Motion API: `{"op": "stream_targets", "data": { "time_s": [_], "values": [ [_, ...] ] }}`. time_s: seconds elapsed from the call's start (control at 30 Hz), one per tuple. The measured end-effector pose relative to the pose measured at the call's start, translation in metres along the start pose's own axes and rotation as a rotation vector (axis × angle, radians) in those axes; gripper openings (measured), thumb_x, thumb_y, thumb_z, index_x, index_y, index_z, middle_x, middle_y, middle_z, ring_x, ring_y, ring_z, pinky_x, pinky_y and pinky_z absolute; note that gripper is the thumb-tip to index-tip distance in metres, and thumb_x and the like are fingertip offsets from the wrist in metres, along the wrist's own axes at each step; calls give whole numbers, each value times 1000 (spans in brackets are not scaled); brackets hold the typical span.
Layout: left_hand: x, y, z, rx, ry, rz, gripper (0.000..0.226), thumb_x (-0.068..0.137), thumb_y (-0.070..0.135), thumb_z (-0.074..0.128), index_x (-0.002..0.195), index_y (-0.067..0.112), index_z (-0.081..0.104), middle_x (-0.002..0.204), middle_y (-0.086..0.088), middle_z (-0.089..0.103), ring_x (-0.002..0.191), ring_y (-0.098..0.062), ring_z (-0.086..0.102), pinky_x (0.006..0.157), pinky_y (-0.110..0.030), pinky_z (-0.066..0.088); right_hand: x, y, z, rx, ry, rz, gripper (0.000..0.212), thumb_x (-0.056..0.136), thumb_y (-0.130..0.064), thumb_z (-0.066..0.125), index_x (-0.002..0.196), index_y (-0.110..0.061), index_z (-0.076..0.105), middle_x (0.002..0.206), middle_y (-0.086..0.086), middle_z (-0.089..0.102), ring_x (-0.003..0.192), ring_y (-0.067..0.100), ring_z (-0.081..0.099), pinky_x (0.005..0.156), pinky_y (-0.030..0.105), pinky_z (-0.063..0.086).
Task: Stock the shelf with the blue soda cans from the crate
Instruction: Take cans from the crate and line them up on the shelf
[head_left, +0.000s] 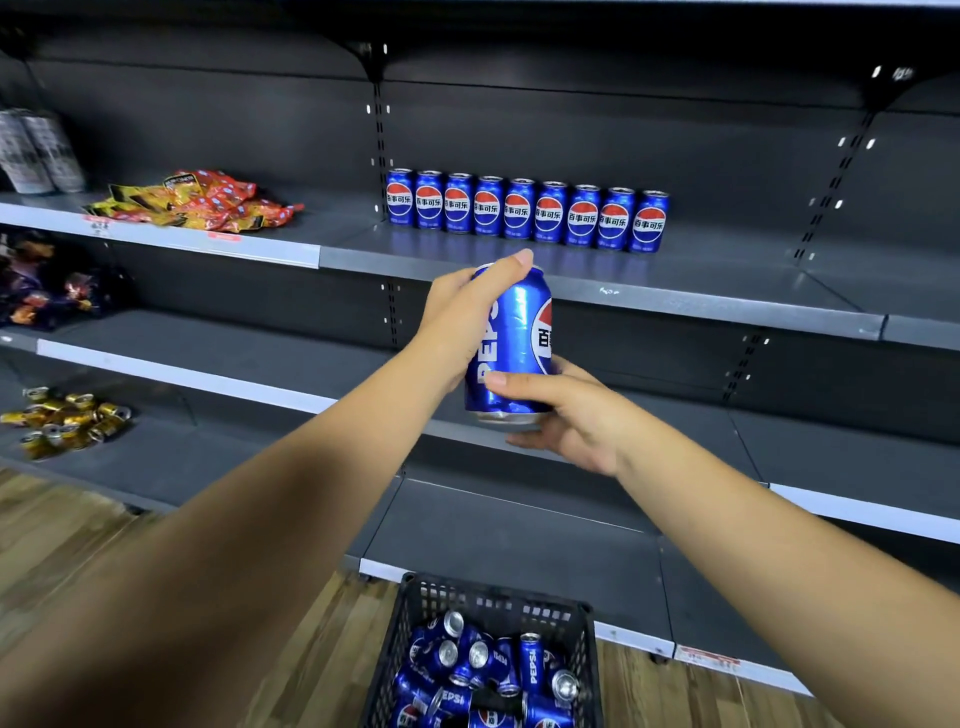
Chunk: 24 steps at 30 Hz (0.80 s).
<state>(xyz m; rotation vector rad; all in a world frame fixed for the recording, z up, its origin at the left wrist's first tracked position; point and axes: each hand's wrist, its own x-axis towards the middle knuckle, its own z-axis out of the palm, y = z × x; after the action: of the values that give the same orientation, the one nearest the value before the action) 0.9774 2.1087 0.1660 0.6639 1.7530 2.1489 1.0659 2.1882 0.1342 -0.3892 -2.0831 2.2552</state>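
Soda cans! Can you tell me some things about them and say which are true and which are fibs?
1. Nine cans stand in a row on the shelf. True.
2. Both the left hand and the right hand hold one can. True.
3. The crate is empty. False: blue cans lie jumbled in it.
4. The held can is red. False: it is blue.
5. The snack bags lie right of the row. False: they lie left of it.

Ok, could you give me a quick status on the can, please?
Both hands, left and right, hold one can. Nine cans shelved. Crate not empty. Path clear.
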Motion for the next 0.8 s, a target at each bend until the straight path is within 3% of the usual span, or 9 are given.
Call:
{"op": "stream_targets", "data": {
  "time_s": [0.17,0.37,0.47,0.57,0.63,0.7,0.8],
  "values": [
    [1,-3,-7,-53,-61,-68,27,85,38,63,77,12,65,62,-4,68,57,-18,66,59,-27,56,3,6,-2,102,-66,-30,58,58,-14,72,115,-13,58,94,1,71,85,20,67,88,36,51],
    [6,-7,-7,46,-67,-117,50,81,46,67,114,10,58,88,-2,70,73,-15,68,65,-26,54,7,9,5,-79,156,-72,64,63,-13,84,118,-11,51,107,5,69,93,23,68,91,38,53],
    [4,-10,-6,97,-29,-68,45,79,37,72,111,10,54,85,0,68,68,-10,66,56,-19,52,7,9,6,-132,264,-105,64,63,-6,84,114,-10,45,107,7,65,88,19,66,73,27,56],
    [5,-15,-8,83,-15,-34,35,79,27,74,102,6,60,80,-3,68,65,-14,66,61,-25,54,7,11,5,-184,251,-112,64,63,-8,85,111,-13,43,101,0,62,79,10,61,52,11,47],
    [6,-16,-11,63,-23,-42,28,79,24,74,97,5,64,76,-4,68,65,-16,65,66,-28,56,5,9,5,-234,198,-85,70,61,-13,88,114,-14,43,102,-2,62,79,7,60,46,8,43],
    [7,-14,-13,39,-66,-50,18,80,21,72,89,7,66,71,-3,69,63,-15,66,67,-29,57,5,4,3,-287,109,-28,78,55,-22,89,120,-17,46,106,-4,65,86,10,62,55,14,46],
    [6,-10,-16,-24,-148,-76,8,83,17,68,83,9,66,66,0,70,62,-13,66,62,-26,57,1,-4,-5,-239,-20,15,50,71,-12,80,112,-22,54,98,-5,68,85,11,65,66,21,50]
  ]
}}
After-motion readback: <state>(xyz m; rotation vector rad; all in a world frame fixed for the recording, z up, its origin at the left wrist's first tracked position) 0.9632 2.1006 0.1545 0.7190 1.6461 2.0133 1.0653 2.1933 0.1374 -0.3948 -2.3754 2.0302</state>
